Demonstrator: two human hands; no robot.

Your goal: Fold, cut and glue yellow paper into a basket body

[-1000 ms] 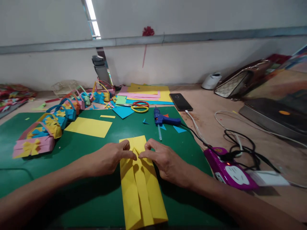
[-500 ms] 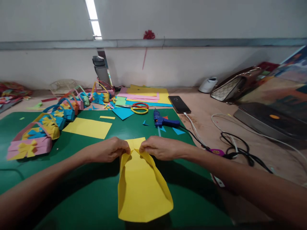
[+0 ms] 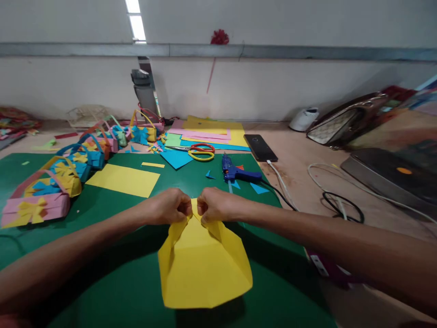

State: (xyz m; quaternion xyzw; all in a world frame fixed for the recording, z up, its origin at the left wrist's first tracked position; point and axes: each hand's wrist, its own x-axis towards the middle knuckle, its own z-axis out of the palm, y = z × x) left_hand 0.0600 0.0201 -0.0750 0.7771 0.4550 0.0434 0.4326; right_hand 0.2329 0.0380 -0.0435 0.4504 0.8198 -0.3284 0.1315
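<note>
A yellow sheet of paper (image 3: 206, 269) is held between my two hands over the green mat (image 3: 116, 278). Its near end flares wide toward me, and its sides curl upward. My left hand (image 3: 170, 207) pinches the far left edge, fingers closed on the paper. On the far right edge, my right hand (image 3: 216, 205) grips in the same way, its knuckles almost touching the left hand. The paper narrows between the two fists, and its far end is mostly covered by my fingers.
Beyond my hands lie a blue glue gun (image 3: 239, 171), scissors (image 3: 200, 151), a flat yellow sheet (image 3: 124, 180) and stacked coloured papers (image 3: 208, 132). Several small paper baskets (image 3: 39, 209) line the left. A phone (image 3: 261, 148) and cables (image 3: 341, 207) lie to the right.
My hands have drawn closer together, gathering the far end of the yellow paper. Its near end has spread wider and its sides fold in more. The view has shifted slightly.
</note>
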